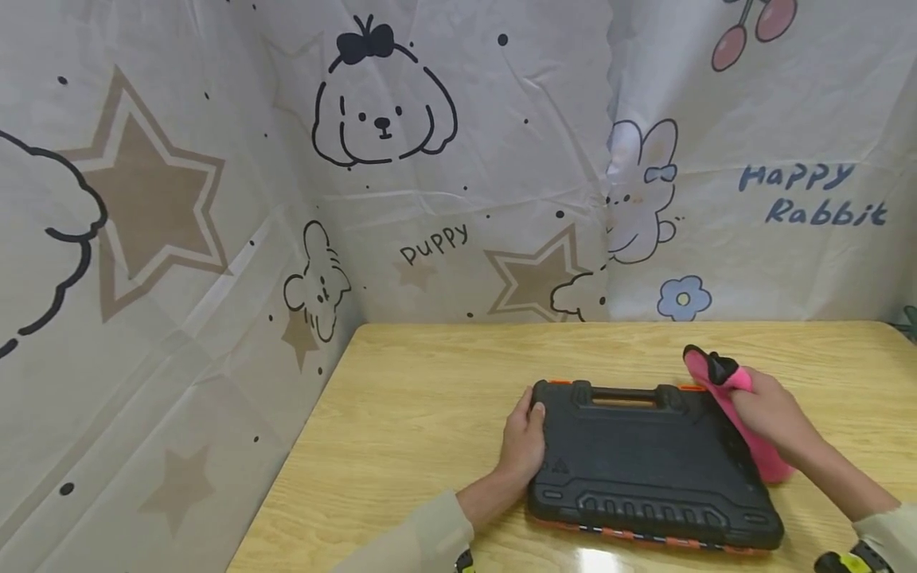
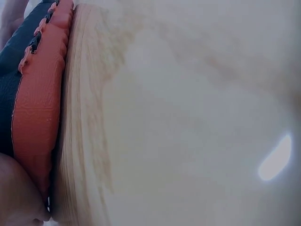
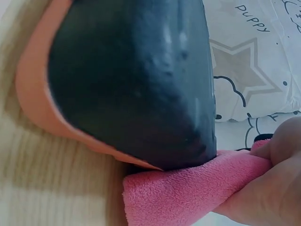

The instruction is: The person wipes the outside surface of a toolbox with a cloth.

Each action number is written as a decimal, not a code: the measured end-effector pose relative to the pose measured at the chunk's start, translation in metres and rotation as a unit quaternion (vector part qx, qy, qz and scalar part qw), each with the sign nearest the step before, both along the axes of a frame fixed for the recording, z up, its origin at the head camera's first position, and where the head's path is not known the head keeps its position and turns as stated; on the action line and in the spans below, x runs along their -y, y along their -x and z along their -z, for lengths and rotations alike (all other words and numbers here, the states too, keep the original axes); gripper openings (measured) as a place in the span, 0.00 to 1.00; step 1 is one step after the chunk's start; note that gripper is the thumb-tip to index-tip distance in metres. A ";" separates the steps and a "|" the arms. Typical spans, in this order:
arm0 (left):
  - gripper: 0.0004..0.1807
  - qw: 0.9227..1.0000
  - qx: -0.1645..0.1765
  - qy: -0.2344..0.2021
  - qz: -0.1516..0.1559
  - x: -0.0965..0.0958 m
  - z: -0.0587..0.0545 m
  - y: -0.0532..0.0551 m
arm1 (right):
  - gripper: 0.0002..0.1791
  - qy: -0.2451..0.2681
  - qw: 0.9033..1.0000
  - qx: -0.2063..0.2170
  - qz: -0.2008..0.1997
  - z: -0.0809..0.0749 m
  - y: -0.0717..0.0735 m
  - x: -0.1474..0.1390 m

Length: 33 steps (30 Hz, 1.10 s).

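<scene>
Behind, from nine round to two o'clock: pale printed sheeting (image 1: pixel 430 191) with stars, puppy and rabbit drawings. Below: wood-grain table (image 1: pixel 401 430). At four o'clock on table: black-and-orange case (image 1: pixel 645 454), black side up, handle (image 1: pixel 623 394) at its twelve. At case's nine o'clock: left hand (image 1: pixel 525 446), gripping edge. At case's two o'clock: right hand (image 1: pixel 766 406), holding pink cloth (image 1: pixel 772 465) bunched in curled fingers, draped along case's right side. Pale sleeves (image 1: pixel 408 541) on both arms.

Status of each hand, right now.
Left hand: gripping the left side of a flat black-and-orange plastic case.
Right hand: holding a fuzzy pink cloth against the case's right side.
</scene>
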<state>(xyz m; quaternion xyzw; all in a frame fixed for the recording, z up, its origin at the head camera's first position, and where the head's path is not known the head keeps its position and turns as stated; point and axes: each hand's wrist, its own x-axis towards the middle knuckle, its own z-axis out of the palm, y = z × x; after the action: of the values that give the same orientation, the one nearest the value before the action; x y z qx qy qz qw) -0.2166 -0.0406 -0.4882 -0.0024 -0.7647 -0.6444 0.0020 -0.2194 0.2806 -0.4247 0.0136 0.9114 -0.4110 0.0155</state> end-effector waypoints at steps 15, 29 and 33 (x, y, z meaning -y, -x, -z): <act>0.29 1.000 0.003 0.001 -0.003 -0.002 -0.002 -0.001 | 0.15 -0.002 0.998 -0.026 0.053 0.006 -0.018 0.003; 0.29 1.000 0.005 0.004 0.007 -0.002 -0.005 -0.003 | 0.25 0.035 0.998 0.038 0.048 0.011 -0.037 -0.008; 0.30 1.000 0.005 -0.002 0.009 -0.002 -0.005 -0.003 | 0.25 0.036 0.997 0.040 0.047 0.010 -0.042 -0.008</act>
<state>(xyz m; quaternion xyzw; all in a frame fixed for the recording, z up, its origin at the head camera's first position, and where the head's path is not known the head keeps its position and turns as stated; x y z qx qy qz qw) -0.2132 -0.0386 -0.4835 -0.0062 -0.7635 -0.6458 -0.0080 -0.1774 0.2886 -0.4344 0.0728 0.8930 -0.4428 0.0332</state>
